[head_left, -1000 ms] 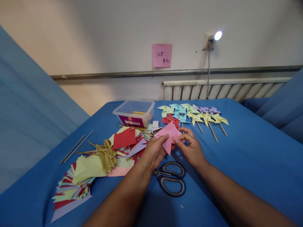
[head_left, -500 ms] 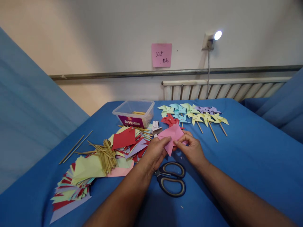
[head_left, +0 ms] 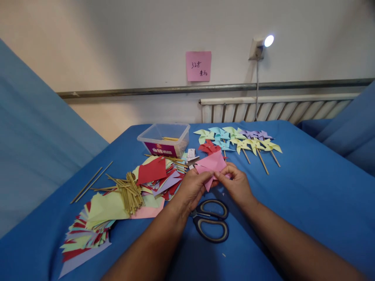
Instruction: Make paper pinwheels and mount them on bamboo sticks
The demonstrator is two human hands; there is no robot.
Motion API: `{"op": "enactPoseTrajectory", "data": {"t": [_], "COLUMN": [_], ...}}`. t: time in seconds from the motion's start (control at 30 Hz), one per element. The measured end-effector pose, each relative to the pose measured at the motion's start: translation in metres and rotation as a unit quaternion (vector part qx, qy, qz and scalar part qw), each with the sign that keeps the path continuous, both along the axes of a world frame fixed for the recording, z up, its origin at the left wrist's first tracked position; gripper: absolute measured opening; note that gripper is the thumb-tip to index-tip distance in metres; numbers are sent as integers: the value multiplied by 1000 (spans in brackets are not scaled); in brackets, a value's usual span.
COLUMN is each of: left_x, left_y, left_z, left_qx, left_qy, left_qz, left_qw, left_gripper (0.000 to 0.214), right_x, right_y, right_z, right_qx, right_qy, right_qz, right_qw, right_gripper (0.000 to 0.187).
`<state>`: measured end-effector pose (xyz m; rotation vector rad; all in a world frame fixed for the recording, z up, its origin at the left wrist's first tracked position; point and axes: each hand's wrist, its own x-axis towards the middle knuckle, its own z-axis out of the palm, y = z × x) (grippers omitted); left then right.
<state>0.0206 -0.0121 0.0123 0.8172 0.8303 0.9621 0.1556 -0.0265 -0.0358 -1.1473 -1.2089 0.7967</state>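
Note:
A pink paper square (head_left: 213, 160) with cut flaps is held up between both hands over the blue-covered table. My left hand (head_left: 193, 188) pinches it from the left, thumb on top near the middle and fingers underneath. From the right, my right hand (head_left: 236, 181) closes thumb and finger on a flap by the paper's centre, close to the left thumb tip. The fingers behind the paper are partly hidden. Just below the hands lie black-handled scissors (head_left: 211, 220), their blades covered by my left wrist. Finished paper pinwheels (head_left: 240, 144) in several colours lie beyond my right hand.
Coloured paper sheets (head_left: 105, 208) are fanned out on the left, with a pile of sticks (head_left: 130, 195) on them. A clear plastic box (head_left: 168, 146) holding sticks stands behind, beside a small white box (head_left: 191, 153). Two sticks (head_left: 90, 182) lie at the far left.
The right thumb has moved slightly left, drawing a flap of the pink paper in to the centre beside the left thumb. The view has shifted a little.

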Motion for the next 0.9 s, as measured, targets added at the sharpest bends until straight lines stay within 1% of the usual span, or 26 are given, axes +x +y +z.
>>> {"op": "enactPoseTrajectory", "data": {"t": [0.2, 0.33, 0.37, 0.43, 0.5, 0.57, 0.63, 0.67, 0.77, 0.83, 0.9], "left_x": [1, 0, -1, -4, -8, -11, -13, -14, -15, -14, -12], "left_y": [0, 2, 2, 3, 4, 5, 5, 4, 4, 4, 5], "left_z": [-3, -1, 0, 4, 7, 10, 14, 15, 18, 16, 11], "left_qx": [5, -3, -1, 3, 10, 17, 23, 27, 48, 56, 49], "left_qy": [28, 54, 58, 62, 77, 124, 178, 198, 241, 258, 243], "left_qz": [14, 33, 39, 44, 37, 20, -9, -28, -62, -54, -29], "left_qw": [1000, 998, 998, 997, 996, 992, 984, 979, 967, 963, 968], "left_gripper": [33, 32, 30, 27, 24, 20, 18, 17, 8, 5, 8], "right_x": [-2, -2, -1, 2, 5, 8, 10, 10, 8, 5, 1], "right_y": [-2, -3, -3, -1, 1, 3, 2, 1, -2, -4, -4], "right_z": [2, 5, 7, 10, 14, 18, 18, 18, 13, 10, 7], "right_qx": [5, 3, -1, -18, -50, -86, -108, -112, -119, -122, -114], "right_qy": [7, 21, 40, 110, 188, 222, 218, 206, 160, 151, 183], "right_qz": [-6, 6, 7, 6, 16, 61, 109, 121, 114, 103, 83], "right_qw": [1000, 1000, 999, 994, 981, 969, 964, 965, 973, 976, 973], "right_gripper": [34, 32, 29, 27, 39, 45, 44, 44, 44, 42, 40]}}
